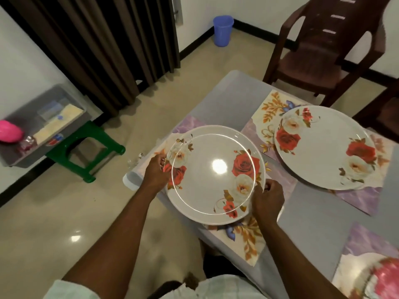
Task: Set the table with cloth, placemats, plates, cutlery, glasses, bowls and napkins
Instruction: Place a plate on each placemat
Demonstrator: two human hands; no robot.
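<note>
You have the round white dinner plate printed with red and cream roses [216, 175] held by its rim on two opposite sides. Your left hand [155, 170] curls its fingers over the far-left edge, and your right hand [267, 198] pinches the near-right edge. The plate sits over the floral, purple-cornered placemat [248, 238] at the near-left corner of the grey-clothed worktop [233, 98]. From this angle I can't tell whether it is resting on the mat or just above it.

Expect it to be stiff and glossy; the bright glare in its middle suggests a slick glazed or melamine surface. It is probably breakable or at least chippable, so keep both grips on the raised rim, where your fingers can hook under the lip. Don't press on the smooth centre.

The plate overhangs the worktop edge toward you, so it probably wants nudging inward to sit centred. A matching rose-printed plate [323, 147] lies on its own placemat to the right, and part of a third blurred plate [375, 279] shows bottom right.
</note>
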